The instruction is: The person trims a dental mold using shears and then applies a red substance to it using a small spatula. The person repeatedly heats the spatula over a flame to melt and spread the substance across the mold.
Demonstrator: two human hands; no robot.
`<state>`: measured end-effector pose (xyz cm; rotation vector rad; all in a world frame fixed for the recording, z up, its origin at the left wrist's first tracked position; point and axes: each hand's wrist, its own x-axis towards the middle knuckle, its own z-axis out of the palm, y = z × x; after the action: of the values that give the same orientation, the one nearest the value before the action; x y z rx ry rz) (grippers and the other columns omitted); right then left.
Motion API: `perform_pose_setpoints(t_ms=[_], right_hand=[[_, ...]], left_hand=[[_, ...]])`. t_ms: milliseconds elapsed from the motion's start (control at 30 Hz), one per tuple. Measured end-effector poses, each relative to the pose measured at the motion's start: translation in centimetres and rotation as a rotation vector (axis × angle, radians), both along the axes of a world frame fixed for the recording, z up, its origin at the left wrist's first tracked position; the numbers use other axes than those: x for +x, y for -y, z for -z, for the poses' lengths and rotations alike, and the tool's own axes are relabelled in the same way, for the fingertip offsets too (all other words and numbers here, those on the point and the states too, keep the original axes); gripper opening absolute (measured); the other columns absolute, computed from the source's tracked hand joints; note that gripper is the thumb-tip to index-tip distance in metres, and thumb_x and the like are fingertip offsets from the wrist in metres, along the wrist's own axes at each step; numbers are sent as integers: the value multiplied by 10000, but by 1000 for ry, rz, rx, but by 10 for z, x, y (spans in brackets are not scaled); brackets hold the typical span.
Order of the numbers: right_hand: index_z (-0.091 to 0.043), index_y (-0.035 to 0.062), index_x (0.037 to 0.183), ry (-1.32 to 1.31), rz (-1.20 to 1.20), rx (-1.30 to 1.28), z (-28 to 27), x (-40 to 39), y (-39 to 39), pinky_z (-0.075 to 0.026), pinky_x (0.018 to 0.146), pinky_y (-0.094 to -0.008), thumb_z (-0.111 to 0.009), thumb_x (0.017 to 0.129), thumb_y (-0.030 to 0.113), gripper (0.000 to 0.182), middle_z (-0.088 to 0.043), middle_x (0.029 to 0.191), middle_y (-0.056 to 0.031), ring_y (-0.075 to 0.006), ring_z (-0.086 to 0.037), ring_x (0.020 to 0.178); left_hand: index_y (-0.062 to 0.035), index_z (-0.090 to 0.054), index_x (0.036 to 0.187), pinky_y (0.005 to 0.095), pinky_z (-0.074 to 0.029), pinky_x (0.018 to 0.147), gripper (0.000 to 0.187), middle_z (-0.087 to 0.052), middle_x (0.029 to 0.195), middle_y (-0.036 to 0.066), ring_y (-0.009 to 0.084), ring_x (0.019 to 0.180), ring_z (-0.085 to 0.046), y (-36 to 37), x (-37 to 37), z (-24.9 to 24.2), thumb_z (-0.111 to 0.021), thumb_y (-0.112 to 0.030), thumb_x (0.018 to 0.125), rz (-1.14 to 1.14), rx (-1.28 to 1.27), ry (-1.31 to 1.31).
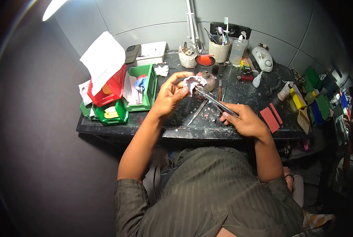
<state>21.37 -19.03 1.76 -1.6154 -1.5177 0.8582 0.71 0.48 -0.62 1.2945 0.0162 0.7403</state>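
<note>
A slanting metal tool (217,102) meets the pale, arch-shaped dental piece (192,81) held aloft

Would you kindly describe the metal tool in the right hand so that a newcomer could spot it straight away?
Start at the black bench against the grey wall and find the right hand over its front. The long metal tool slants from that hand towards the pale curved piece in the left hand. Unlike the slim tools lying on the bench, it is held in the air.
</note>
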Motion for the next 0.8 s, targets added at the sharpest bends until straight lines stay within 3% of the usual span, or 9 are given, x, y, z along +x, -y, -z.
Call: perform_pose_setpoints(t_ms=[133, 200, 233, 300, 400, 533, 633, 800], right_hand=[[-551, 105, 1373, -20, -33, -28, -12, -5, 2, -522, 699, -325, -589, 936, 91, 439, -689, 840, -136, -188, -615, 685], [-557, 122, 1377, 287, 48, -30, -25, -16, 6, -516, 725, -333, -581, 931, 66, 451, -659, 814, -112, -183, -612, 714], [-557, 122, 1377, 287, 49, -31, -20, -19, 7, -516, 725, -333, -581, 931, 66, 451, -659, 814, -112, -183, -612, 714], [-550, 169, 1390, 539, 155, 235, -7, -24, 8, -506, 763, -379, -582, 901, 40, 507, -631, 840, -141, -279, -625, 779], [-493, 145, 1430, 765, 218, 197, -11, -38, 11, -474, 847, -446, -573, 859, 30, 588, -609, 926, -159, -337, -605, 908], [-488, 159, 1435, 852, 227, 172, -13, -41, 10, -459, 875, -440, -549, 846, 13, 609, -573, 921, -149, -335, -575, 935], [-496, 155, 1424, 917, 271, 200, -10, -41, 7, -488, 832, -458, -514, 847, -6, 600, -572, 905, -164, -363, -607, 895], [-500, 153, 1417, 875, 275, 175, -6, -35, 2, -523, 732, -489, -503, 844, -19, 598, -567, 889, -195, -405, -647, 786]], left_hand=[[9, -441, 1332, 335, -516, 940, 459, -600, 1222, 120, 192, 1075, -625, 4, 5, 1, -641, -23, 919, -138, 257, 1], [11, -448, 1300, 329, -525, 930, 433, -587, 1233, 130, 197, 1076, -631, 8, 9, 3, -638, 11, 912, -217, 331, 1], [18, -451, 1248, 311, -528, 923, 392, -585, 1223, 135, 191, 1088, -627, 8, 11, 7, -634, 45, 903, -232, 246, 43], [22, -414, 1137, 302, -556, 893, 332, -560, 1217, 175, 225, 1115, -632, 9, 12, 7, -629, 85, 892, -257, 180, 85], [16, -392, 1137, 310, -564, 874, 341, -553, 1210, 193, 242, 1070, -659, 10, 9, 6, -623, 85, 896, -260, 158, 83], [12, -373, 1132, 314, -569, 858, 349, -558, 1189, 200, 252, 1027, -679, 11, 9, 7, -623, 82, 898, -247, 164, 67], [7, -394, 1128, 323, -577, 830, 346, -582, 1136, 177, 238, 940, -686, 14, 14, 7, -638, 73, 893, -293, 137, 154], [10, -405, 1180, 320, -573, 833, 351, -584, 1127, 159, 241, 944, -685, 10, 11, 11, -622, 61, 908, -351, 230, -3]])
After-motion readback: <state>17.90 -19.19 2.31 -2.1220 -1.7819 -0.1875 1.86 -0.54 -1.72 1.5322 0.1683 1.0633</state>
